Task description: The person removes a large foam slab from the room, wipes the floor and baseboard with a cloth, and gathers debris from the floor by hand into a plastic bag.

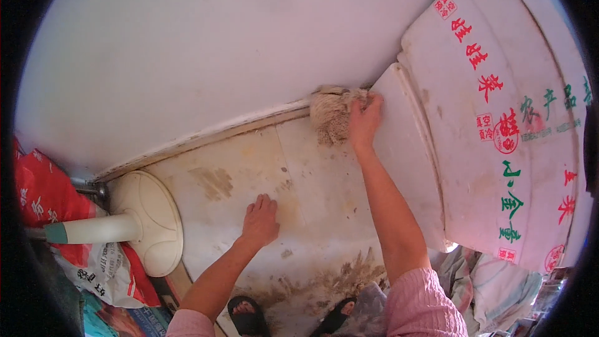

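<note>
My right hand [366, 119] grips the right edge of a beige, textured cloth [329, 114], bunched against the foot of the white wall near the floor's far corner. The cloth lies on the pale tiled floor [323, 168], touching the skirting strip [206, 144]. My left hand [260, 221] holds nothing and rests on the floor, fingers a little bent. Near it, the tiles carry a brown smeared patch [211, 183] and small dark specks. Heavier brown dirt [323, 281] spreads over the tiles closer to my feet.
White foam boxes [468, 117] with red and green writing stand stacked at right. A round cream pedestal base [157, 224] with a stem lies on its side at left, beside a red and white printed bag [51, 187]. My sandalled feet [248, 316] and a clear plastic bag [369, 306] are below.
</note>
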The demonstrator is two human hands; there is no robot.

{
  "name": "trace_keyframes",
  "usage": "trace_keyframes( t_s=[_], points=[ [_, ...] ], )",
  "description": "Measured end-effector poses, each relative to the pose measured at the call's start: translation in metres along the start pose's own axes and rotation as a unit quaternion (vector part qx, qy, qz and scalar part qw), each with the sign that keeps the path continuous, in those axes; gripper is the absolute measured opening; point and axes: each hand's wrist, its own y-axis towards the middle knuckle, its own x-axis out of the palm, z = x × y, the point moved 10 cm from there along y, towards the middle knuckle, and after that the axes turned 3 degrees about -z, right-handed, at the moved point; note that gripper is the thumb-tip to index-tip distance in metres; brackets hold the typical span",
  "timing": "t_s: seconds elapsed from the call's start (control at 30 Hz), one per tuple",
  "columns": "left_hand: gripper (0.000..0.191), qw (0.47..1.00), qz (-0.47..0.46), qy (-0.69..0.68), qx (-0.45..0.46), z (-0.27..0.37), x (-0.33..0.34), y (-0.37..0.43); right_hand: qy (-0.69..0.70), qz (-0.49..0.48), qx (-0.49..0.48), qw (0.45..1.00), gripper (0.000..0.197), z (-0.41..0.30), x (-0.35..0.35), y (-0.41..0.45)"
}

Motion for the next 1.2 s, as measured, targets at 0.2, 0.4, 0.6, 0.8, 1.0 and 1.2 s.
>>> trace_keyframes(
  t_s=[0.2,0.4,0.6,0.8,1.0,1.2],
  points=[
    [0.063,0.999,-0.023,-0.041,0.005,0.003,-0.005,0.001,-0.381,-0.161,-0.092,0.906,0.044,0.026,0.045,0.027],
    [0.069,0.996,-0.084,-0.012,-0.022,-0.007,0.004,-0.002,-0.319,-0.087,-0.082,0.940,0.067,0.017,0.062,0.009],
    [0.066,0.998,-0.002,-0.050,0.034,0.002,-0.008,0.002,-0.216,-0.051,-0.027,0.975,0.058,0.032,0.044,0.023],
    [0.063,0.999,-0.025,-0.015,0.025,-0.010,-0.003,-0.004,0.007,-0.412,-0.148,0.899,0.033,-0.051,0.103,-0.081],
    [0.064,0.998,-0.022,-0.043,0.044,0.000,-0.011,-0.001,-0.045,-0.029,-0.080,0.995,0.055,0.007,0.041,0.008],
    [0.058,0.998,-0.004,-0.059,0.033,0.005,-0.016,0.002,-0.174,0.008,-0.062,0.983,0.037,0.018,0.074,-0.005]
  ],
)
